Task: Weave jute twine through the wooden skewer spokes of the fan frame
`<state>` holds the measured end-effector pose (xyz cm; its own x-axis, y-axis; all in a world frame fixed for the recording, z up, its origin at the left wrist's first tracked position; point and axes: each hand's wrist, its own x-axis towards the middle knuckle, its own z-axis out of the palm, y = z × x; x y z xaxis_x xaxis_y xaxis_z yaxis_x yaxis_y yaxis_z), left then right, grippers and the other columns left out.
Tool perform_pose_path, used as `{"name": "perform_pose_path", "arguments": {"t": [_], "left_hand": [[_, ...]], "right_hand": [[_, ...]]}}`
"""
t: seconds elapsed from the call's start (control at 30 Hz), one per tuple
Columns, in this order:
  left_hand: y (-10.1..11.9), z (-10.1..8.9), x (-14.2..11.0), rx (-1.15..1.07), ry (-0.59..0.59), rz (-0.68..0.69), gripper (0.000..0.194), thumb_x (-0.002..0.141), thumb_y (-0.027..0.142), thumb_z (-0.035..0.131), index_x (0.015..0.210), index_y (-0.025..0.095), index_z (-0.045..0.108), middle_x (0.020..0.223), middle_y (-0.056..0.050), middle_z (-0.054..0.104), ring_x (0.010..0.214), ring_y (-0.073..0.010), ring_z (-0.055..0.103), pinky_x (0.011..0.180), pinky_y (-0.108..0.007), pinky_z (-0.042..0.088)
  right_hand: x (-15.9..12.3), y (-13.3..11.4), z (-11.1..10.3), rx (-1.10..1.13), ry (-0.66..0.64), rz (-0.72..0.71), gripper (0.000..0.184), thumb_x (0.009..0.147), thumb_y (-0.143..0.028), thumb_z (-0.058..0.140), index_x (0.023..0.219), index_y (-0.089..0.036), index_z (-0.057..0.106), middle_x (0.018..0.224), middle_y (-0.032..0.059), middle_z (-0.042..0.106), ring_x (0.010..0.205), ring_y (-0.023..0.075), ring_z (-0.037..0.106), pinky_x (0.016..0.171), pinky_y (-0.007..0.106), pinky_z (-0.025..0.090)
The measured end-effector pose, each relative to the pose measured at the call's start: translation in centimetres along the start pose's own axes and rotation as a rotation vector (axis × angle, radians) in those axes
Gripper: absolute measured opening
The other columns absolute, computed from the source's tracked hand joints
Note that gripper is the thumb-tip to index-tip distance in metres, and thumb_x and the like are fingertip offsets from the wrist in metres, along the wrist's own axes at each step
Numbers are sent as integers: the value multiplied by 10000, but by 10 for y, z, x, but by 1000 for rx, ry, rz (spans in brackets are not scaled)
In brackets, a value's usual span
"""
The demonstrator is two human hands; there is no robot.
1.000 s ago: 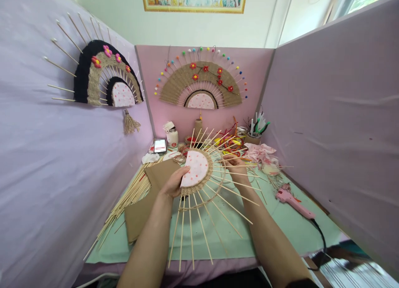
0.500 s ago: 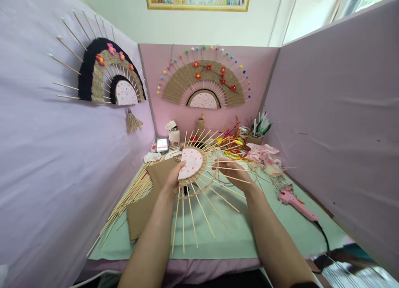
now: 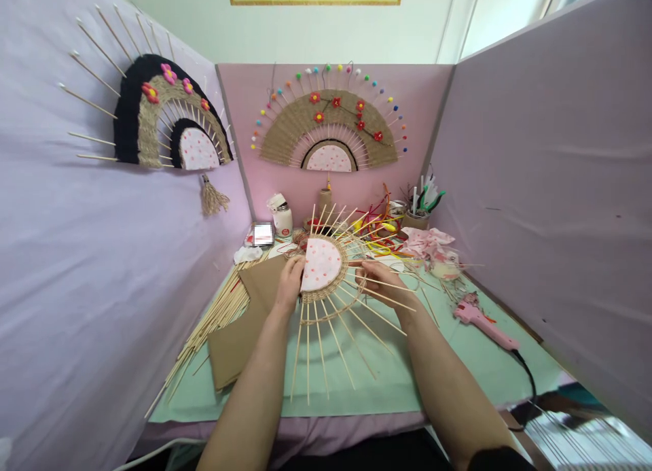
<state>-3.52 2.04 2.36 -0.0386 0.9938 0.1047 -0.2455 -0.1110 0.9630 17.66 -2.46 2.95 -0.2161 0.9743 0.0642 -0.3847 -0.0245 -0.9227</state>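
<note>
A half-made fan [image 3: 322, 267] is held above the green table mat [image 3: 458, 362]: a pink dotted half-disc ringed with woven jute, wooden sticks radiating from it. My left hand [image 3: 288, 282] grips its left straight edge, fingers closed on the disc. My right hand [image 3: 379, 284] lies among the sticks on the right side, fingers pinched around a thin jute strand and the sticks.
A bundle of loose sticks [image 3: 211, 325] and brown paper [image 3: 244, 321] lie at the left. A pink glue gun [image 3: 483, 325] with a black cord rests at the right. Pipe cleaners [image 3: 379, 230], a tool cup [image 3: 415, 216], a phone [image 3: 263, 234] and a bottle [image 3: 282, 218] stand at the back. Finished fans hang on the walls.
The fan has shifted slightly and been turned a little. My right hand has moved from the far right sticks inward and nearer to the woven ring. My left hand keeps its grip.
</note>
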Motion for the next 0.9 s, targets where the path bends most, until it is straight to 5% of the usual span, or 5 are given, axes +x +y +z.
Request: {"name": "perform_pose_path", "arguments": {"t": [0.13, 0.37, 0.63, 0.8, 0.9], "left_hand": [[-1, -5, 3, 100, 109, 79, 214, 742, 367, 574, 715, 159, 617, 749, -39, 656, 788, -144, 603, 656, -192, 428], [7, 4, -18, -255, -539, -617, 517, 760, 592, 450, 914, 141, 648, 812, -131, 683, 895, -266, 633, 730, -359, 487], [17, -1, -36, -382, -440, -591, 504, 762, 423, 513, 1194, 165, 511, 1030, -146, 651, 1090, -312, 547, 848, -481, 451], [17, -29, -51, -469, -618, -627, 599, 702, 399, 455, 1234, 126, 489, 1153, -188, 583, 1133, -375, 495, 764, -528, 477], [14, -37, -57, -483, -627, -582, 628, 674, 336, 448, 1272, 145, 459, 1227, -171, 542, 1152, -365, 481, 751, -501, 493]], "right_hand": [[2, -5, -8, 35, 98, -81, 286, 727, -368, 618, 936, -174, 643, 545, -54, 473, 383, 38, 277, 375, 183, 263], [-4, -12, -14, 52, 84, -119, 277, 733, -353, 619, 930, -159, 650, 541, -49, 463, 402, 42, 329, 385, 166, 307], [-14, -17, 9, -79, 19, -83, 326, 750, -384, 617, 1002, -181, 658, 585, -16, 517, 471, 86, 439, 448, 204, 391], [-23, -22, -12, -313, -252, -26, 399, 708, -343, 675, 1067, -173, 640, 628, -2, 536, 525, 92, 443, 467, 202, 360], [-25, -20, -28, -482, -191, -31, 295, 677, -297, 704, 950, -185, 691, 698, 16, 589, 596, 109, 497, 530, 217, 396]]}}
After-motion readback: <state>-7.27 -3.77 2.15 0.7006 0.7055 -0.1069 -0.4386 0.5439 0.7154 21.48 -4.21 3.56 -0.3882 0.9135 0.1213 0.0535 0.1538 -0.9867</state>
